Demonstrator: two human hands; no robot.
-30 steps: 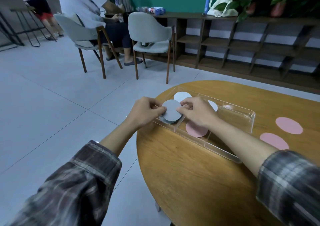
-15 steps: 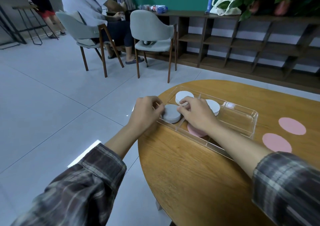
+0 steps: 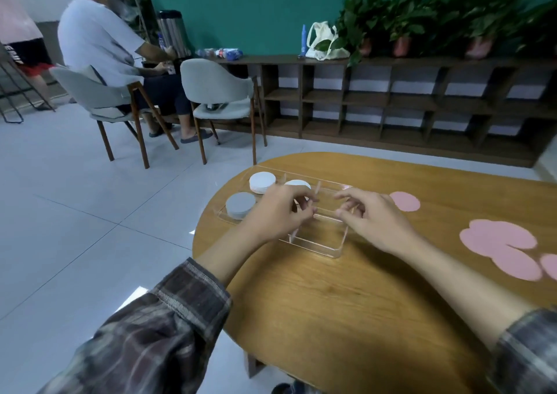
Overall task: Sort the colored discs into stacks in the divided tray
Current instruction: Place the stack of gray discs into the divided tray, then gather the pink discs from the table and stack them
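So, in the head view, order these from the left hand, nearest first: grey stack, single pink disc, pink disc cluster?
1. grey stack, in the tray, beside the left hand.
2. single pink disc, right of the tray.
3. pink disc cluster, far right.

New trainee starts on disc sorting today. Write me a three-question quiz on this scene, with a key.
1. True or false: the stack of grey round discs stands inside the clear plastic divided tray.
2. Which discs lie loose on the oval wooden table? A white, B pink, C grey.
3. How many stacks of white round discs show in the tray?
Key: 1 true; 2 B, the flat pink round discs; 3 two.
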